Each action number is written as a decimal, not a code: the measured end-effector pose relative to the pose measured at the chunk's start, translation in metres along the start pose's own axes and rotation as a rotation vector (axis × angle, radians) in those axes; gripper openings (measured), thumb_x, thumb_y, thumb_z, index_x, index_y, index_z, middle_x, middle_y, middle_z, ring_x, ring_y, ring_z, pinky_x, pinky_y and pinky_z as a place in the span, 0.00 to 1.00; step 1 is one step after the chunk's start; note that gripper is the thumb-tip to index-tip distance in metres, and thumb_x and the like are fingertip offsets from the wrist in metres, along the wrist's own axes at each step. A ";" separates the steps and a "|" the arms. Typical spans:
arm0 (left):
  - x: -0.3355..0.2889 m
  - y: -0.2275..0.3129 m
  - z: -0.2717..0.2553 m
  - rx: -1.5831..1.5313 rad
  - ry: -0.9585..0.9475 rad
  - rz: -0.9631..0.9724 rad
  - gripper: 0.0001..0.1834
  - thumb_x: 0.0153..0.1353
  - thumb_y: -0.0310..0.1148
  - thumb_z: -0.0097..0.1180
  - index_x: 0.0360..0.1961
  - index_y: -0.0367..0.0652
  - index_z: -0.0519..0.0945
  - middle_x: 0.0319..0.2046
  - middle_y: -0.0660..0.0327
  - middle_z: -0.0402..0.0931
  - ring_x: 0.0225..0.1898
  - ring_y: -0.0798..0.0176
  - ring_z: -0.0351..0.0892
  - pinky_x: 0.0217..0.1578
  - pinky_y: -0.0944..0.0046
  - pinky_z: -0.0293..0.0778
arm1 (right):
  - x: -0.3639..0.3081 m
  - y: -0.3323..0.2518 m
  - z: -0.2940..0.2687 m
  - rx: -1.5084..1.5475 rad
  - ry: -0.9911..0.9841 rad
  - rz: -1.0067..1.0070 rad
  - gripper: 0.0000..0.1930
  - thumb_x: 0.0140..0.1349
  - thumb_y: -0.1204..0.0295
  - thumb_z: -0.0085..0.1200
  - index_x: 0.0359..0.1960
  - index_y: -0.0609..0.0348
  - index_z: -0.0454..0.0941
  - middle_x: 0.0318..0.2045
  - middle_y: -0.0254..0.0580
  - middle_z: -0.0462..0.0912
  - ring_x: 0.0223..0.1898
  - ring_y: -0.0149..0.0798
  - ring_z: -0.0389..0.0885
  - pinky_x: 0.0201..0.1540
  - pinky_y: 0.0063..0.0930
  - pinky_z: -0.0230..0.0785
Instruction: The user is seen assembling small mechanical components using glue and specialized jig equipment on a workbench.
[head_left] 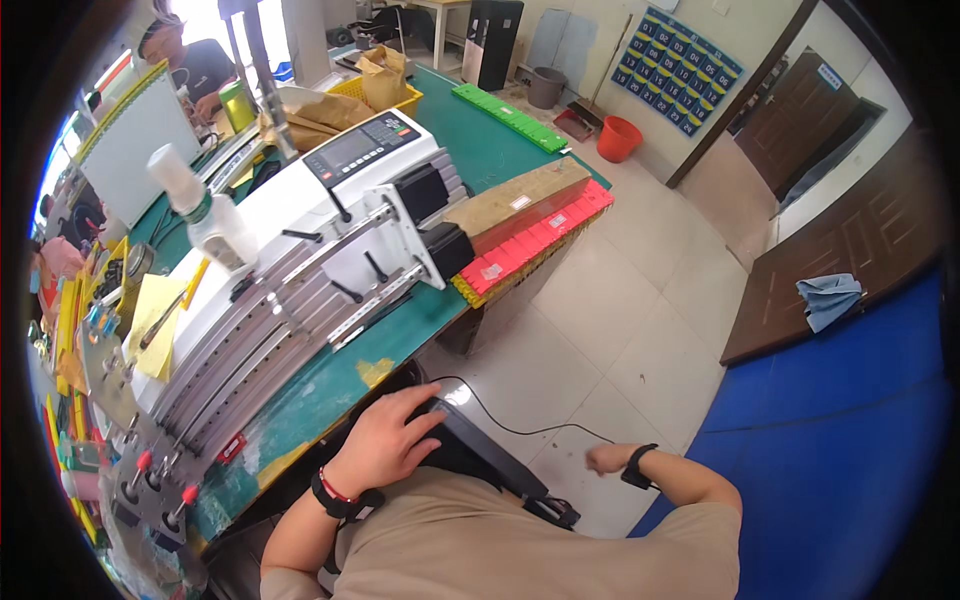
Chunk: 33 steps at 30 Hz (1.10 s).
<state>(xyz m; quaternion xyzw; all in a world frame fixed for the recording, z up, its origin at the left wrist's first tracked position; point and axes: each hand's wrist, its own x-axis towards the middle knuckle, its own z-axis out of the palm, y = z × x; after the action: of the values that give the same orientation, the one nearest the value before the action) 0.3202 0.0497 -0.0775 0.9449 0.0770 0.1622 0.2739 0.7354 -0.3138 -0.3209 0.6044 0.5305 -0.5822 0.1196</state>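
My left hand [385, 440] is over a long black panel [485, 450] in front of my body, its fingers stretched out and apart. It grips nothing that I can see; whether the fingertips touch the panel I cannot tell. My right hand [608, 458] hangs lower right above the floor with its fingers curled in. What it holds, if anything, is hidden. A thin black cable [530, 432] runs from near the left fingertips toward the right hand. Black bands circle both wrists, and a red cord is on the left one.
On the green table [440, 310] stands a white machine [370, 150] with rails and black motors. A spray bottle [215, 225] stands on it. Pink blocks [545, 225] and a brown bar [520, 203] lie at the table's edge. Blue panels [830, 440] are right; another person sits far left.
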 end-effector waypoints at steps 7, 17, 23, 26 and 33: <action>-0.036 0.033 -0.034 -0.002 0.061 -0.047 0.17 0.64 0.31 0.73 0.52 0.42 0.87 0.56 0.54 0.87 0.56 0.45 0.86 0.56 0.49 0.81 | -0.063 -0.206 -0.097 -0.323 0.716 -0.139 0.12 0.81 0.63 0.50 0.48 0.60 0.77 0.36 0.61 0.88 0.41 0.68 0.88 0.42 0.63 0.80; -0.066 0.055 -0.101 0.115 0.461 -0.095 0.10 0.61 0.25 0.73 0.38 0.43 0.82 0.33 0.59 0.81 0.35 0.49 0.80 0.36 0.52 0.73 | -0.056 -0.492 -0.168 -0.257 0.856 -1.156 0.08 0.74 0.73 0.64 0.45 0.60 0.77 0.31 0.49 0.86 0.34 0.57 0.88 0.34 0.47 0.79; -0.065 0.024 -0.101 -0.053 0.474 -0.139 0.06 0.65 0.21 0.68 0.39 0.39 0.82 0.34 0.53 0.81 0.35 0.45 0.80 0.35 0.51 0.74 | -0.035 -0.497 -0.170 0.008 0.796 -1.133 0.06 0.72 0.75 0.66 0.44 0.62 0.81 0.32 0.49 0.87 0.29 0.55 0.86 0.32 0.41 0.77; -0.048 0.006 -0.092 -0.231 0.482 -0.202 0.03 0.71 0.22 0.65 0.40 0.36 0.82 0.34 0.53 0.83 0.34 0.50 0.83 0.37 0.57 0.77 | -0.032 -0.491 -0.172 0.073 0.875 -1.047 0.04 0.70 0.77 0.67 0.42 0.63 0.84 0.30 0.47 0.86 0.26 0.48 0.84 0.30 0.37 0.75; -0.004 -0.011 -0.062 -0.699 0.635 -0.360 0.08 0.78 0.28 0.63 0.42 0.32 0.85 0.32 0.57 0.89 0.34 0.65 0.87 0.39 0.63 0.82 | -0.013 -0.473 -0.168 0.360 1.117 -0.860 0.03 0.75 0.78 0.64 0.44 0.67 0.85 0.33 0.40 0.90 0.32 0.25 0.86 0.34 0.24 0.78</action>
<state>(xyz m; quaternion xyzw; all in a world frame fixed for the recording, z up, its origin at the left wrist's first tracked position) 0.2944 0.0881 -0.0350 0.6724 0.2594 0.4079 0.5606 0.4668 0.0012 -0.0373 0.5598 0.5990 -0.2607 -0.5098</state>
